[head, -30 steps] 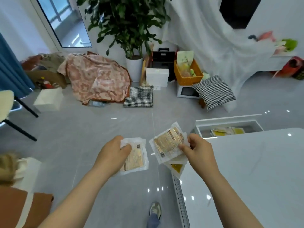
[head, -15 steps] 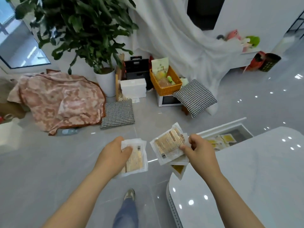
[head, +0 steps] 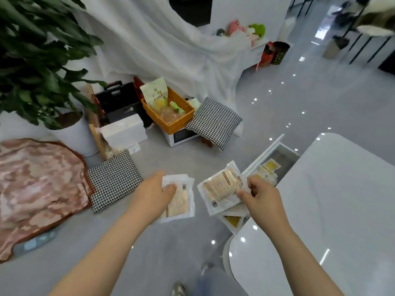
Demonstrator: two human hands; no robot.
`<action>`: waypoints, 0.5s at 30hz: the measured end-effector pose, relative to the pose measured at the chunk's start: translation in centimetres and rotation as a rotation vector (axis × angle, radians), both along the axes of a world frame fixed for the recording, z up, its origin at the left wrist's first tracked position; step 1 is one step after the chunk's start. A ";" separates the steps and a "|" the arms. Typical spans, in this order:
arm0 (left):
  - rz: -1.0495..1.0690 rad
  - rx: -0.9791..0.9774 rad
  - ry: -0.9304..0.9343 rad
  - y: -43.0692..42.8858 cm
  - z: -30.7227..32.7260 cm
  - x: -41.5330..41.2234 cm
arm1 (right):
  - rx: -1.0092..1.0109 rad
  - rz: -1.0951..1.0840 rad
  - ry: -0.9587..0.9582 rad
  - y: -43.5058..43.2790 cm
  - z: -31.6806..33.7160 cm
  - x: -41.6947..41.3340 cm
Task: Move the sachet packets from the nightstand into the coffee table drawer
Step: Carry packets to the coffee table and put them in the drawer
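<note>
My left hand (head: 152, 196) grips a small stack of white sachet packets (head: 180, 201) with a tan filling. My right hand (head: 259, 197) pinches a second stack of sachet packets (head: 221, 189); the top one is tan, and a yellow one (head: 232, 221) pokes out underneath. Both stacks are held over the grey floor, left of the white coffee table (head: 320, 210). The table's drawer (head: 275, 159) stands open just beyond my right hand, with several yellow and white sachets (head: 268, 168) lying inside. The nightstand is not in view.
Two houndstooth cushions (head: 114, 180) (head: 213, 122), an orange basket (head: 168, 113) on a small white appliance, a white box (head: 124, 130), a potted plant (head: 42, 71) and a pink blanket (head: 36, 184) lie on the floor ahead and left. My shoe (head: 177, 288) shows at the bottom.
The view has swung and I have walked closer to the coffee table. The open drawer now lies nearer my right hand. Both hands still hold their packets.
</note>
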State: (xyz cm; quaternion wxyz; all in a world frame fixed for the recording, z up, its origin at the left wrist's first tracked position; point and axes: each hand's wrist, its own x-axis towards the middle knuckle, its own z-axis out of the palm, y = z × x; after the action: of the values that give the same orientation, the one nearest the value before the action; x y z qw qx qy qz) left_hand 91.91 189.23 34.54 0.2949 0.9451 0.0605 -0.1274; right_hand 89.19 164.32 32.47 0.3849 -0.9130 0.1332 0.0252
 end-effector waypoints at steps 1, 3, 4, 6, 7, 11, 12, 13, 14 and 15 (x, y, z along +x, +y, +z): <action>-0.026 -0.010 0.005 -0.5 -0.2 1.5 | 0.010 -0.025 0.007 -0.4 -0.3 0.8; -0.088 -0.006 0.015 -1.8 -0.7 4.4 | 0.021 -0.074 0.013 -1.2 -0.8 2.5; -0.124 0.008 0.019 -2.5 -0.8 5.9 | 0.019 -0.099 0.017 -1.7 -1.2 3.5; -0.181 0.023 0.030 -4.0 -1.3 8.9 | 0.034 -0.156 0.034 -3.0 -2.0 5.5; -0.201 0.020 0.041 -4.8 -1.5 10.3 | 0.043 -0.182 0.045 -3.6 -2.3 6.5; -0.293 0.044 0.089 -8.0 -2.0 15.8 | 0.030 -0.276 0.052 -6.4 -3.0 9.8; -0.315 0.048 0.093 -8.9 -2.2 17.0 | 0.027 -0.299 0.057 -7.1 -3.0 10.4; -0.342 0.053 0.094 -9.7 -2.4 18.3 | 0.026 -0.323 0.062 -7.8 -3.1 11.1; -0.373 0.062 0.093 -10.6 -2.6 19.4 | 0.026 -0.349 0.065 -8.5 -3.2 11.7; -0.407 0.069 0.096 -11.4 -2.7 20.5 | 0.028 -0.377 0.068 -9.0 -3.3 12.3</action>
State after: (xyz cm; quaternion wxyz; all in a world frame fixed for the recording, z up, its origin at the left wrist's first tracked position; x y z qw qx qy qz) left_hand 112.44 177.78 31.88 0.2273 0.9402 -0.1132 -0.2271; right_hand 101.48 155.30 29.20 0.3905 -0.8650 0.3147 -0.0146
